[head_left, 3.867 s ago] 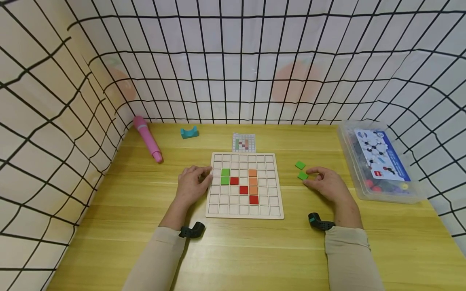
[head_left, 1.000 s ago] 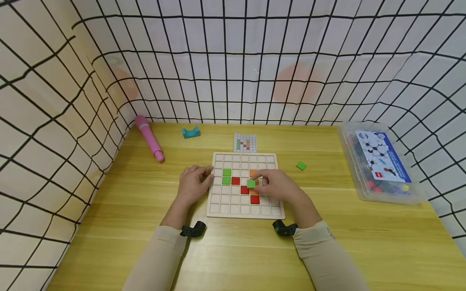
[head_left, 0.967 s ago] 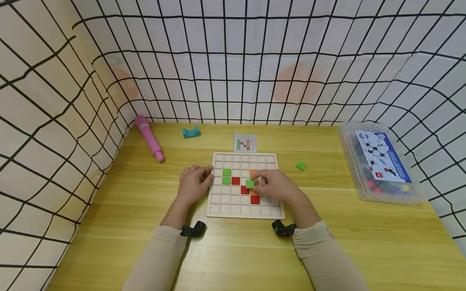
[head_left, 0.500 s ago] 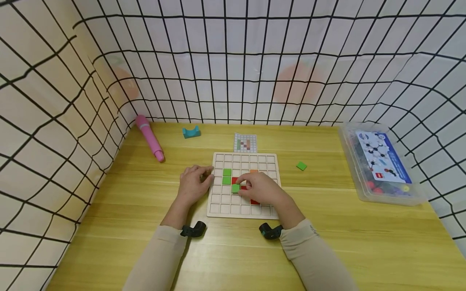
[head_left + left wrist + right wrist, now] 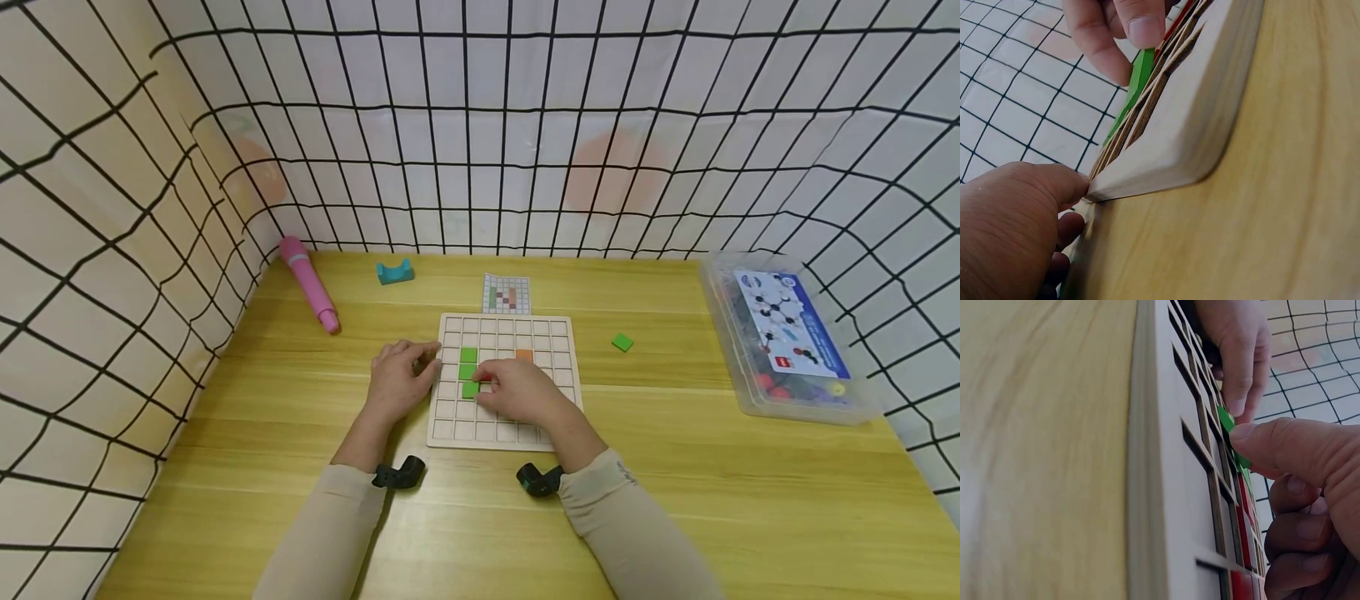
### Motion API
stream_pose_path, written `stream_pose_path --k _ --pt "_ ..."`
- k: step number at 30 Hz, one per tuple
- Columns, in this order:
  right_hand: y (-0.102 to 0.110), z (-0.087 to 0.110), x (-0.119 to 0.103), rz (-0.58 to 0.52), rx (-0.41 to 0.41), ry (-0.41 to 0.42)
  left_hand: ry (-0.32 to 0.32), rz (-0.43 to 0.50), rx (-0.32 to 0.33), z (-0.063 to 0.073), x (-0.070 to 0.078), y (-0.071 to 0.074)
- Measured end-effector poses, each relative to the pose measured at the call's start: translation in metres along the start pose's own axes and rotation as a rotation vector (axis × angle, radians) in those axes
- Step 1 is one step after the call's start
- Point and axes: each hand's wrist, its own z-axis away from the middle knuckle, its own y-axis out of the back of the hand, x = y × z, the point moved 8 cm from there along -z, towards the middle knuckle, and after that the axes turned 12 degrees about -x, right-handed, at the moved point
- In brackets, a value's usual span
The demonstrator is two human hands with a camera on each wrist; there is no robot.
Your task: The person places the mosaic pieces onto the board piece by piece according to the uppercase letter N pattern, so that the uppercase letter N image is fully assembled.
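Observation:
A pale wooden grid board [image 5: 453, 430] lies flat at the middle of the table. My right hand [image 5: 519, 392] reaches over it, pinching a green square tile [image 5: 470, 390] between thumb and finger. That tile appears tilted in the left wrist view, at a cell just below two green tiles [image 5: 468, 356] set in one column. An orange tile [image 5: 524, 356] shows past my right hand, which hides much of the other tiles; red tiles [image 5: 1242, 584] appear in the right wrist view. At the board's left edge, my left hand [image 5: 400, 379] touches the side with thumb and forefinger.
One loose green tile [image 5: 622, 342] lies right of the board. A small printed grid card [image 5: 506, 294] sits behind it. A pink microphone-shaped object [image 5: 309, 285] and a teal cradle-shaped piece [image 5: 395, 272] are back left; a clear plastic box [image 5: 780, 333] is at right. Black netting [image 5: 480, 162] surrounds the table.
My right hand took one of two loose green tiles from the right, carried it left across the board, and brought it under the green column. My left hand stayed at the board's edge.

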Motion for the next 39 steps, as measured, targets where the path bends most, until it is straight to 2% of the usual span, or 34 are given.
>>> stream_pose_path --k 12,19,27,31,39 --pt "-0.002 -0.004 -0.003 0.024 -0.010 -0.025 0.002 0.006 -0.002 0.000 0.001 0.000" --pt "0.007 0.006 0.005 -0.042 0.015 -0.064 0.002 0.011 0.001 -0.001 0.001 0.000" --pt "0.023 0.018 0.030 -0.183 0.083 -0.092 0.004 0.015 0.001 -0.001 -0.001 0.000" --pt "0.036 0.025 0.044 -0.217 0.136 -0.106 0.000 0.012 0.004 0.000 0.000 0.001" --pt "0.058 0.040 0.086 -0.263 0.213 -0.212 -0.004 0.013 0.010 0.001 0.000 0.001"
